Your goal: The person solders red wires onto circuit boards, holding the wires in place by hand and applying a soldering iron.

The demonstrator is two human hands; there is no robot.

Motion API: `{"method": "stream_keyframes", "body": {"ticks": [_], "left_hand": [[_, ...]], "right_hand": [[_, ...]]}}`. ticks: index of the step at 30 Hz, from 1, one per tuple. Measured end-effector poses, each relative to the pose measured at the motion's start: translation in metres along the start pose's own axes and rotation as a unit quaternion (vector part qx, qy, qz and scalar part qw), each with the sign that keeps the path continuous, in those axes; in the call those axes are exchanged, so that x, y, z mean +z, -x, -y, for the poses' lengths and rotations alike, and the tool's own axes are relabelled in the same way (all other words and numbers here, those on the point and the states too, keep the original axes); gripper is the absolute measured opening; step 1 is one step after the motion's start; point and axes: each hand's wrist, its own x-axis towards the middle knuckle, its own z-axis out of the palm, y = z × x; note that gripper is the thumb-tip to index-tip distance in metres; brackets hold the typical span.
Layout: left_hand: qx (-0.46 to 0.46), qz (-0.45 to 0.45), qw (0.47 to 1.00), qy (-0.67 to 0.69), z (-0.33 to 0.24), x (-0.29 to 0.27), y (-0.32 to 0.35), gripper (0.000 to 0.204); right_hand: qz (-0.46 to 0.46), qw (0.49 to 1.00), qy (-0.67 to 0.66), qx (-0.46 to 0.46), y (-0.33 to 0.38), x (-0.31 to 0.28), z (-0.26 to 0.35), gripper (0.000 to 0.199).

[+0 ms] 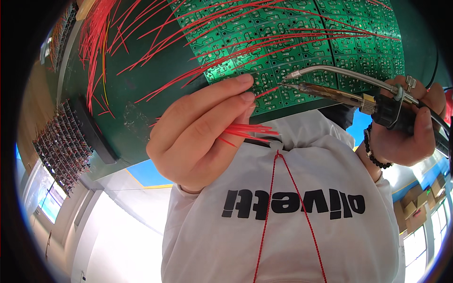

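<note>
My left hand (203, 127) is closed around a bundle of red wires (250, 131), whose ends stick out below the fingers. Between thumb and fingertips it pinches one red wire (267, 93) that reaches the board by the iron's tip. My right hand (410, 127) grips a soldering iron (335, 94) with a curved metal feed tube (339, 71) clamped alongside. Tip and tube end come together over the near edge of a green circuit board panel (292, 101). Whether the tip touches the wire, I cannot tell. Several red wires (264, 45) stretch across the panel.
A thick heap of red wires (96, 33) lies on the green work mat (151, 80) at the far left, with a yellow wire (104, 70) among them. Past a black bar (96, 134) stand stacked boards with components (63, 146). A black cable (435, 66) runs at the right.
</note>
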Motion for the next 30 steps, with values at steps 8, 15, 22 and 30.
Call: {"method": "stream_keyframes", "body": {"ticks": [8,15,22,30], "left_hand": [[-0.052,0.076,0.996,-0.004,-0.004,-0.006,-0.003,0.015],[-0.022,0.061,0.998,-0.004,0.001,-0.004,0.0,0.016],[-0.03,0.066,0.997,0.001,-0.001,-0.002,-0.001,0.017],[-0.029,0.06,0.998,-0.002,0.001,-0.002,0.0,0.018]], "right_hand": [[0.027,0.993,-0.098,0.058,0.001,0.003,0.002,0.02],[0.04,0.977,-0.178,0.112,0.0,0.004,0.005,0.013],[0.051,0.952,-0.253,0.166,0.003,-0.003,0.002,0.009],[0.091,0.992,-0.075,0.05,0.005,0.0,0.003,0.007]]}}
